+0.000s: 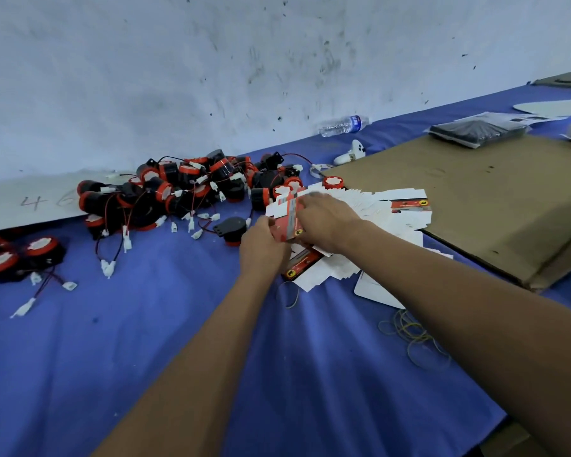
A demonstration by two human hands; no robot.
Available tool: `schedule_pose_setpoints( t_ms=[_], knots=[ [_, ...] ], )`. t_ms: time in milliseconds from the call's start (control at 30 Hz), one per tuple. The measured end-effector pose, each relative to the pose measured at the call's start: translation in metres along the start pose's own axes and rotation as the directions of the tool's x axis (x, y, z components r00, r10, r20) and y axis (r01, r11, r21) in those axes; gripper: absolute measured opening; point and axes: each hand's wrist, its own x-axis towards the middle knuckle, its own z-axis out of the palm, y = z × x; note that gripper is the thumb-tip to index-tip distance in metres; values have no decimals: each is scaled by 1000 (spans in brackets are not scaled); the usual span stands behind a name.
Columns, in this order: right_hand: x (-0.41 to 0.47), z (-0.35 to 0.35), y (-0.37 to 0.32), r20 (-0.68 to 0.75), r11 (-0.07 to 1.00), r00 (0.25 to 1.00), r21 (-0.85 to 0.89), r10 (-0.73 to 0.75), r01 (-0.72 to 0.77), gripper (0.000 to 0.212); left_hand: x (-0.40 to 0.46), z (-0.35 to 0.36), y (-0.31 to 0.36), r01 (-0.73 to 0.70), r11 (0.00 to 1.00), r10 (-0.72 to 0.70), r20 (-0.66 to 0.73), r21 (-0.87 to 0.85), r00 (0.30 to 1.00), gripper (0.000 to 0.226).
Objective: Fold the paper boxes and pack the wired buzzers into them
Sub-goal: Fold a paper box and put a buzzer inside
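A red and white paper box [288, 222] is held between both hands above a spread pile of flat box blanks [386, 209]. My left hand [261, 250] grips its near left end. My right hand [323, 219] lies over its top and right side, fingers curled on it. A heap of black and red wired buzzers [185, 189] with white plugs lies to the left on the blue cloth. One buzzer [232, 229] lies just left of my left hand. Another flat printed blank [302, 263] lies under my wrists.
A few more buzzers [20, 258] lie at the far left. A large brown cardboard sheet [475, 199] lies at the right, a black packet [475, 131] on it. A water bottle [343, 125] and white controller [351, 153] lie by the wall. Rubber bands [409, 334] lie near my right forearm.
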Motion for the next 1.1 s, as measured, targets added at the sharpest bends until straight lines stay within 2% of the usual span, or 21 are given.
schedule_pose_setpoints(
  t_ms=[67, 167, 267, 333, 400, 467, 500, 533, 567, 600, 633, 667, 700, 733, 800, 867, 933, 1000, 1100],
  knots=[
    [-3, 0, -3, 7, 1000, 1000, 12, 10, -10, 32, -1, -5, -3, 4, 988, -22, -115, -154, 993, 37],
    [-7, -12, -1, -194, 996, 977, -7, 84, -87, 24, -4, -17, -5, 34, 909, -174, -306, -415, 936, 34],
    [-12, -25, -10, -469, 966, 846, 164, 255, -201, 20, -10, -37, -14, 60, 763, -320, -296, -644, 900, 26],
    [-19, -28, -30, -549, 897, 750, 422, 369, -133, 15, -14, -53, -24, 53, 664, -343, -240, -745, 908, 11],
    [-29, -23, -57, -471, 688, 726, 726, 501, -3, 20, -21, -69, -30, 65, 515, -318, -119, -855, 941, 8],
    [-36, -13, -81, -210, 339, 806, 941, 553, 13, 21, -31, -86, -37, 163, 397, -296, 42, -903, 954, 27],
    [-38, -8, -93, -64, 145, 858, 989, 510, -13, 20, -38, -95, -42, 209, 365, -298, 99, -907, 949, 34],
    [-40, -3, -103, 44, 1, 893, 999, 449, -50, 19, -45, -101, -49, 237, 365, -309, 123, -901, 943, 36],
    [-41, 3, -110, 85, -33, 911, 996, 404, -78, 18, -51, -106, -55, 251, 386, -323, 125, -888, 938, 32],
    [-41, 9, -119, 58, 61, 922, 994, 382, -88, 18, -59, -111, -65, 252, 417, -330, 113, -873, 937, 24],
    [-41, 14, -126, -13, 237, 930, 968, 366, -80, 27, -65, -115, -74, 245, 461, -333, 90, -853, 939, 17],
    [-42, 19, -137, -102, 408, 939, 912, 327, -43, 47, -73, -119, -85, 232, 512, -338, 55, -827, 940, 16],
    [-43, 22, -147, -199, 519, 950, 854, 241, 47, 70, -80, -124, -93, 215, 561, -338, 16, -800, 941, 18],
    [-44, 23, -157, -272, 579, 955, 800, 115, 158, 88, -87, -128, -102, 201, 597, -341, -19, -776, 940, 21],
    [-44, 25, -181, -341, 646, 925, 670, -171, 366, 106, -100, -141, -118, 202, 631, -351, -44, -749, 935, 23],
    [-43, 31, -203, -324, 687, 878, 548, -351, 477, 115, -113, -153, -133, 219, 613, -362, -24, -759, 932, 23],
    [-43, 33, -219, -341, 673, 856, 530, -387, 516, 117, -124, -165, -147, 205, 580, -367, -28, -788, 930, 24],
    [-43, 32, -228, -379, 616, 854, 591, -357, 520, 113, -129, -174, -155, 181, 539, -342, -18, -822, 939, 24],
    [-45, 34, -232, -422, 591, 855, 621, -300, 514, 113, -132, -181, -158, 207, 462, -273, 84, -863, 958, 28]
  ],
)
